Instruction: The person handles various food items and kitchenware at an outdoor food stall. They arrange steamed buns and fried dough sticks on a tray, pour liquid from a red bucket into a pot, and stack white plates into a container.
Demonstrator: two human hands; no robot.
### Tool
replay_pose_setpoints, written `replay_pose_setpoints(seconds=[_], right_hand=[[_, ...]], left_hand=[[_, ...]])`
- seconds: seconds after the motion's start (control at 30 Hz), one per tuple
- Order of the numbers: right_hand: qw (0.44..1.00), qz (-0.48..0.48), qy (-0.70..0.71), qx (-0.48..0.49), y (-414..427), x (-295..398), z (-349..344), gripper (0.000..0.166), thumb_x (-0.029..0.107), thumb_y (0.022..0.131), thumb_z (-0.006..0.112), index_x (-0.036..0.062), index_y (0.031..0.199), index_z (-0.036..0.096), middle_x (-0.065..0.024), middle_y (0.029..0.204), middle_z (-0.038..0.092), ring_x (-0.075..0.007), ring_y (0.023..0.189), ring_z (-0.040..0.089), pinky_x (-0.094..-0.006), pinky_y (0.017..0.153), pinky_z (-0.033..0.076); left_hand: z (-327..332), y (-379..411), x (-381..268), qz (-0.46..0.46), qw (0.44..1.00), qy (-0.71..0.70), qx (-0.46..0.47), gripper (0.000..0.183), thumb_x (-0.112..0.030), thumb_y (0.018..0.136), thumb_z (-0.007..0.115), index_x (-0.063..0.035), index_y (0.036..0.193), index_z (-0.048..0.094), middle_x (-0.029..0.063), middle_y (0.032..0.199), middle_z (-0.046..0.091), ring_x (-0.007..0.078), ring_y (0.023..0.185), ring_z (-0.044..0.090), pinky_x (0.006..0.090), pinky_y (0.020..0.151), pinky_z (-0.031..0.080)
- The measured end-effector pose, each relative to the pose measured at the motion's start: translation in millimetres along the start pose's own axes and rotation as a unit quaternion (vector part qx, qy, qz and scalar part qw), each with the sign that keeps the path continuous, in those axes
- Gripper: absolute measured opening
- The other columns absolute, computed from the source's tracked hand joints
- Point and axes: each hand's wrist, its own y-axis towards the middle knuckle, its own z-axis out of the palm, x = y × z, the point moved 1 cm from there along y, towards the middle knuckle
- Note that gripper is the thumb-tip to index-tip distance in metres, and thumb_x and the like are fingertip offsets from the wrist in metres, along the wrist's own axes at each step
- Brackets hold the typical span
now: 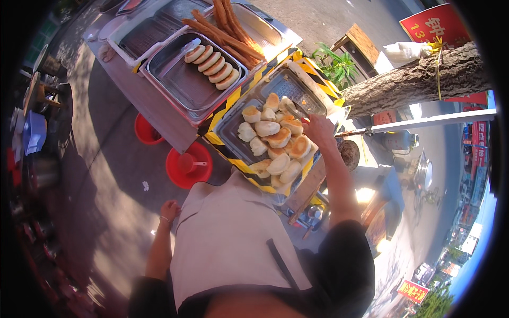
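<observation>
My right hand (319, 128) grips metal tongs (294, 113), with a bit of red showing by the fingers. The tips of the tongs reach a pale bun at the upper right of a heap of browned, flat round buns (279, 137). This heap fills the near part of a metal tray (234, 133) set in a stand edged with yellow and black striped tape. Beside my light apron (234, 238), my left hand (170, 210) hangs low with curled fingers, and nothing is seen in it.
Left of the heap, a steel tray (171, 85) holds a row of flat buns (212, 66). Fried dough sticks (232, 31) lie across another tray behind. Red basins (173, 175) stand on the ground below. A tree trunk (413, 75) and a white pole (429, 122) are at right.
</observation>
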Motion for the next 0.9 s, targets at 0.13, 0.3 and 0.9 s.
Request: replay_pose_setpoints(seconds=[0.13,0.3,0.9], right_hand=[[1.0,0.011,-0.014,0.01,20,21,13,0.034,0.037,0.077,0.064,0.0054,0.087,0.068,-0.0188,0.082,0.066,-0.0349,0.079,0.065,-0.0427,0.071,0.052],[0.999,0.003,-0.014,0.043,33,9,20,0.038,0.041,0.076,0.063,0.0055,0.086,0.068,-0.0193,0.084,0.066,-0.0347,0.08,0.065,-0.0426,0.071,0.052],[0.992,-0.119,0.037,-0.022,24,36,-25,0.028,0.034,0.075,0.065,0.0081,0.085,0.066,-0.0141,0.078,0.065,-0.0329,0.078,0.063,-0.0422,0.07,0.05]], left_hand=[[1,-4,-4,0.008,1.0,-0.006,-0.012,0.019,-0.013,0.089,0.053,-0.0008,0.103,0.058,0.0107,0.08,0.064,0.0164,0.066,0.064,0.0283,0.056,0.054],[-1,-6,3,0.02,1.0,-0.007,-0.014,0.018,-0.012,0.087,0.054,-0.0008,0.101,0.058,0.0101,0.077,0.064,0.0155,0.063,0.063,0.027,0.053,0.052],[-13,-2,39,0.006,1.0,-0.005,-0.027,0.02,-0.015,0.087,0.055,-0.0017,0.101,0.059,0.0102,0.074,0.064,0.0147,0.06,0.061,0.027,0.051,0.051]])
